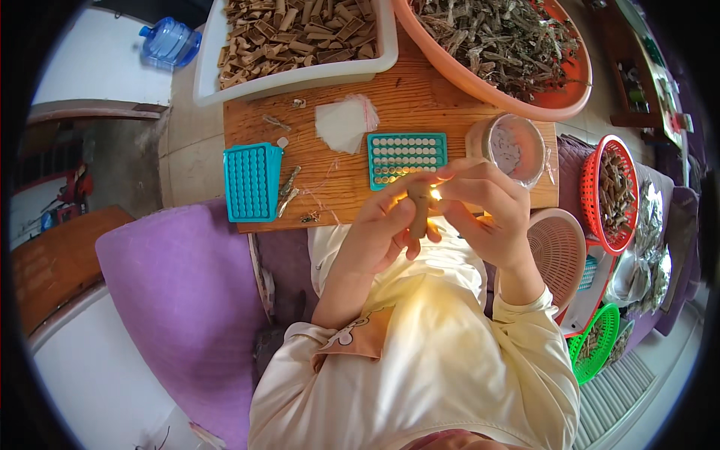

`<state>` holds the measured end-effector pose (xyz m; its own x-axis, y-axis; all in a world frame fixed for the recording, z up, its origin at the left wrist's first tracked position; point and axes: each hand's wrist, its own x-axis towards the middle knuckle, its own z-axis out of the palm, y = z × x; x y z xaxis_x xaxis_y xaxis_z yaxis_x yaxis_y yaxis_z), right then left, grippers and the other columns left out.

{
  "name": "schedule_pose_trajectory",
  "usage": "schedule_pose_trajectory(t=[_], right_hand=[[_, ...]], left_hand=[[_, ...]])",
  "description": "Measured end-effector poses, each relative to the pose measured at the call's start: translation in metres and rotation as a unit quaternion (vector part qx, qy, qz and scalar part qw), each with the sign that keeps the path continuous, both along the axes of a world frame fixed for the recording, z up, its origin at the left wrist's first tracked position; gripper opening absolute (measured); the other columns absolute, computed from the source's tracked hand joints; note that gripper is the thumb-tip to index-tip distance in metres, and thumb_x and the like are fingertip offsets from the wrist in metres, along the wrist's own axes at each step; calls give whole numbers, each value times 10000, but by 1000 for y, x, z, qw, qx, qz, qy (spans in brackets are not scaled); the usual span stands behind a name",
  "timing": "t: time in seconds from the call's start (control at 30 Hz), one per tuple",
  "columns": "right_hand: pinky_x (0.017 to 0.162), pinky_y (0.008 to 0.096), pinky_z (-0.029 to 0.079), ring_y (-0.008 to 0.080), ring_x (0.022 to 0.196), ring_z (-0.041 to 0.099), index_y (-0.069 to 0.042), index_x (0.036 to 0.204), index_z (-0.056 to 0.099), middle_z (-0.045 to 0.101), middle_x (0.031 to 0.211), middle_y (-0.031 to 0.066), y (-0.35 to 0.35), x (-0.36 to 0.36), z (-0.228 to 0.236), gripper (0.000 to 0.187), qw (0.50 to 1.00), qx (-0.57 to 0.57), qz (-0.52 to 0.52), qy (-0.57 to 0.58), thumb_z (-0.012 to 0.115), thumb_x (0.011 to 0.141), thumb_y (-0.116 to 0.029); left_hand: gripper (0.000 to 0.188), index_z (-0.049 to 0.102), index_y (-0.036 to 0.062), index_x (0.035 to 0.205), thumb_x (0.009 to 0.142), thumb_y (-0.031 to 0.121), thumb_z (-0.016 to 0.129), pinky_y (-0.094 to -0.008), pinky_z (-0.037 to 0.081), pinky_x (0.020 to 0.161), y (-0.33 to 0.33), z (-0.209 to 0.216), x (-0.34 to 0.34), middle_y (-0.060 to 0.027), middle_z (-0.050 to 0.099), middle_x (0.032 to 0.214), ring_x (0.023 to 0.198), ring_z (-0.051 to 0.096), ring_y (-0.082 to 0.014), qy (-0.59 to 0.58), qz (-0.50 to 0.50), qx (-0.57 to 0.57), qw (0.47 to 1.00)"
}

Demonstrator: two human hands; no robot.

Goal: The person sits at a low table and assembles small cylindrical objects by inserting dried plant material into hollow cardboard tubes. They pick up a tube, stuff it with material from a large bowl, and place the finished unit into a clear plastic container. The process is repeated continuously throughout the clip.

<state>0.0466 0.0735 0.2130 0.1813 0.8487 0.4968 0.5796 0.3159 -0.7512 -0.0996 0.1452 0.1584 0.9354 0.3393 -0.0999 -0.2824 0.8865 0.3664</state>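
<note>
My left hand (pixel 386 229) is closed around a short brown tube-like piece (pixel 419 213), held upright above my lap near the table edge. My right hand (pixel 491 206) comes in from the other side with bent fingers, its fingertips at the top of that piece. Anything pinched between them is too small to make out. A bright yellow light glows between the two hands. Just beyond them lies a teal tray (pixel 407 142) with rows of small round white pieces, its near rows lit yellow and partly covered by my fingers.
Stacked teal trays (pixel 251 184) and thin white sheets (pixel 341 127) lie on the wooden table (pixel 292 120). A tub (pixel 536 165) stands at right. Behind are a white bin (pixel 300 88) of brown pieces and an orange basin (pixel 517 105) of dry strips. Red (pixel 594 199) and green (pixel 611 337) baskets sit rightward.
</note>
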Motion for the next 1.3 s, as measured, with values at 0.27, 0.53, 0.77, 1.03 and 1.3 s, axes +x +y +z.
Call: schedule_pose_trajectory(t=[0.27,0.53,0.77,1.03,1.3], right_hand=[[547,276,494,218,684,604,-33,882,532,592,835,88,-4,5,3,265,998,-9,49,-26,636,653,47],[524,284,499,231,658,598,-33,812,495,571,781,72,-11,13,15,156,987,-104,71,-97,579,687,10],[539,309,496,241,646,589,-16,757,467,557,752,75,-11,12,-11,152,987,-114,64,-92,574,660,28],[555,295,456,223,652,574,-19,755,528,539,750,72,-12,28,5,133,984,-160,71,34,624,676,29],[587,308,466,235,693,567,3,771,531,520,817,90,-17,20,-12,104,982,-177,50,44,606,703,28]], left_hand=[[473,379,-11,1210,852,264,522,-184,417,387,-4,0,-2,-97,560,873,555,585,-142,39,-3,82,996],[424,400,32,1209,872,274,486,-162,378,374,-7,8,1,-40,522,828,570,579,-105,116,-33,156,980],[405,410,24,1183,886,296,453,-158,394,416,-9,5,6,-21,502,853,611,565,-86,177,-47,162,970],[469,407,21,1166,864,374,470,-164,412,432,-12,13,14,-23,503,832,607,563,-90,103,-58,129,985],[401,416,28,1148,879,322,463,-167,416,440,-15,5,15,-15,502,829,624,564,-79,176,-53,156,971]])
